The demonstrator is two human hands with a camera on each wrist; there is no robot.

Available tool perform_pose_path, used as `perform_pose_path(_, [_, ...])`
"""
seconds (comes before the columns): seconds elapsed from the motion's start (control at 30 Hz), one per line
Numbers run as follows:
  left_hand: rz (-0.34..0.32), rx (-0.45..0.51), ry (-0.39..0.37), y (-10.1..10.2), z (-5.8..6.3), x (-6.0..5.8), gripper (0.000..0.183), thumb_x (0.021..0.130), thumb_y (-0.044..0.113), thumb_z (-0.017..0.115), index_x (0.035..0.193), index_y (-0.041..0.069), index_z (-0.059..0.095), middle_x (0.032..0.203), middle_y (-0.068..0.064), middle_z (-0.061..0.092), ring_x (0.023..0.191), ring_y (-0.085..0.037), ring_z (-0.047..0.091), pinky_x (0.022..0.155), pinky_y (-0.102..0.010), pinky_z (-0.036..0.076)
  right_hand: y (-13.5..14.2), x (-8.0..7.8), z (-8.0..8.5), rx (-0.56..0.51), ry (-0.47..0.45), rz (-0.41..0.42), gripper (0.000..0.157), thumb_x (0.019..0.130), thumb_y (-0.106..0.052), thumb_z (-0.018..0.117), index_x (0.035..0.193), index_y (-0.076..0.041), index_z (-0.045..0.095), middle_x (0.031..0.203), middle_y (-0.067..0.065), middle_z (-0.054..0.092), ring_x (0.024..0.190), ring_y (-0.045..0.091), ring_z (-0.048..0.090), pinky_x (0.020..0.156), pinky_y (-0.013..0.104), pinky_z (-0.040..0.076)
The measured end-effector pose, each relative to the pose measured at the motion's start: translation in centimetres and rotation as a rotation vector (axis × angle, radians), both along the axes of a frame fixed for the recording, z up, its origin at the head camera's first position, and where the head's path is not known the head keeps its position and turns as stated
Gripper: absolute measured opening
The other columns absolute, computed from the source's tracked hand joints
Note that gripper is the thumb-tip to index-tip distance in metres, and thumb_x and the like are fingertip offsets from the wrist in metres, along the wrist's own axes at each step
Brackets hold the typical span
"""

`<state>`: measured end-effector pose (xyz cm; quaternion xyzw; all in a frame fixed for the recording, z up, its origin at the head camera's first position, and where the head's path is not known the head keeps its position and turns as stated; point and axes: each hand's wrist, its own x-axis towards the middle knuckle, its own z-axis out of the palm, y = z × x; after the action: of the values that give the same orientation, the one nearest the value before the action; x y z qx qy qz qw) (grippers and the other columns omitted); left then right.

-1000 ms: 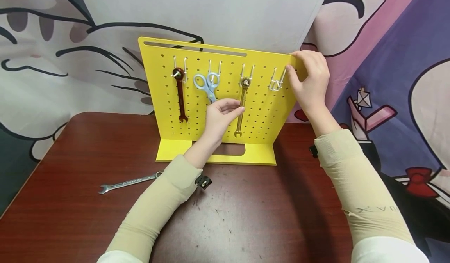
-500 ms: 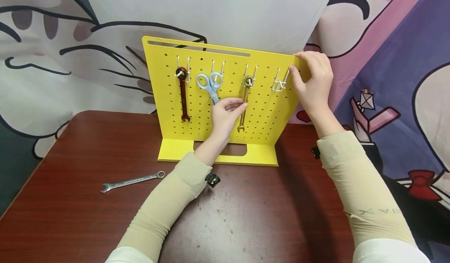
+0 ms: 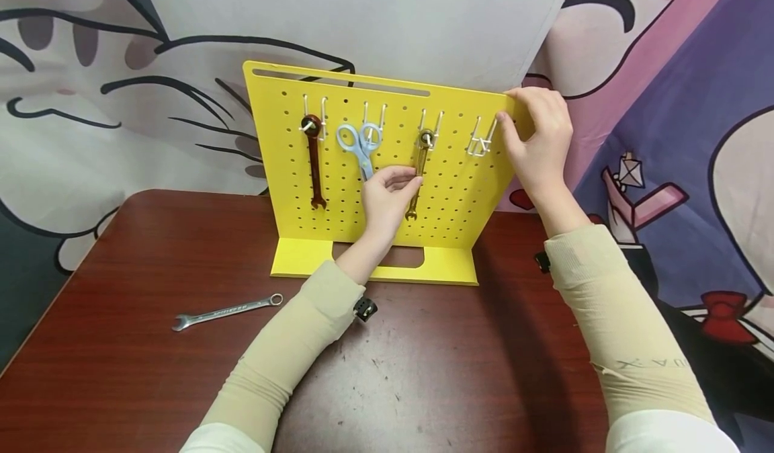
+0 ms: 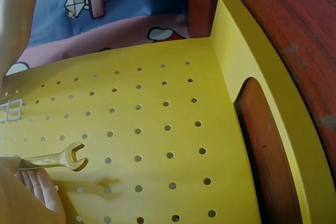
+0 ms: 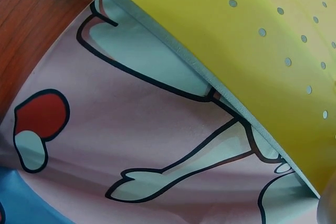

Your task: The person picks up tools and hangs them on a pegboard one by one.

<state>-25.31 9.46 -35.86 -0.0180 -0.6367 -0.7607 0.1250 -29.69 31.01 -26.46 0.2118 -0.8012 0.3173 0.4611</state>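
Note:
My left hand pinches the shank of a gold combination wrench between thumb and fingers. The ring end of this wrench is on a white hook of the yellow pegboard. In the left wrist view the wrench's open jaw end sticks out past the fingers, in front of the board. My right hand grips the board's upper right edge, its thumb on the front face. Light blue scissors hang on the hook to the left, their lower part hidden behind my left hand.
A dark red wrench hangs on the leftmost hook. At the far right is a white wire hook with nothing on it. A silver combination wrench lies on the brown table, left of my left forearm. Behind the board stands a cartoon-printed backdrop.
The gold wrench's lower end has risen slightly, with my left hand still pinching its shank. The whole head view has shifted a little. My right hand stays on the board's edge.

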Motion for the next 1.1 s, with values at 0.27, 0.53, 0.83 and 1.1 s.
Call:
perform_pose_path(0.27, [-0.023, -0.009, 0.025, -0.1, -0.1, 0.5, 0.023, 0.094, -0.002, 0.077, 0.116, -0.006, 0.075, 0.119, -0.024, 0.077, 0.111, -0.034, 0.076, 0.093, -0.027, 0.063, 0.0, 0.2, 0.0, 0.004, -0.004, -0.004, 0.027, 0.096, -0.015, 0.075, 0.115, 0.003, 0.076, 0.115, 0.021, 0.077, 0.116, 0.039, 0.065, 0.112, 0.042, 0.045])
perform_pose_path(0.53, [-0.045, -0.148, 0.117, -1.4, -0.5, 1.2, 0.026, 0.095, 0.000, 0.077, 0.120, -0.006, 0.074, 0.123, -0.023, 0.077, 0.114, -0.035, 0.076, 0.097, -0.026, 0.062, 0.0, 0.1, 0.0, 0.001, 0.001, 0.001, 0.026, 0.095, -0.014, 0.075, 0.115, 0.003, 0.076, 0.115, 0.021, 0.077, 0.116, 0.040, 0.065, 0.111, 0.042, 0.045])
perform_pose_path(0.83, [-0.107, -0.304, 0.140, -3.7, -1.7, 2.7, 0.028, 0.095, 0.001, 0.078, 0.122, -0.003, 0.075, 0.123, -0.020, 0.077, 0.114, -0.033, 0.076, 0.101, -0.030, 0.061, 0.1, -0.1, -0.2, 0.001, 0.007, 0.005, 0.026, 0.094, -0.013, 0.076, 0.114, 0.003, 0.076, 0.114, 0.021, 0.077, 0.115, 0.040, 0.065, 0.111, 0.043, 0.045])
perform_pose_path(1.1, [-0.194, -0.523, 0.172, -7.2, -2.9, 4.7, 0.031, 0.092, 0.002, 0.081, 0.122, -0.002, 0.075, 0.120, -0.017, 0.079, 0.112, -0.031, 0.077, 0.101, -0.035, 0.061, 0.1, -0.1, 0.0, 0.007, 0.001, 0.002, 0.028, 0.095, -0.017, 0.076, 0.115, 0.003, 0.076, 0.115, 0.021, 0.077, 0.114, 0.039, 0.065, 0.109, 0.042, 0.045])
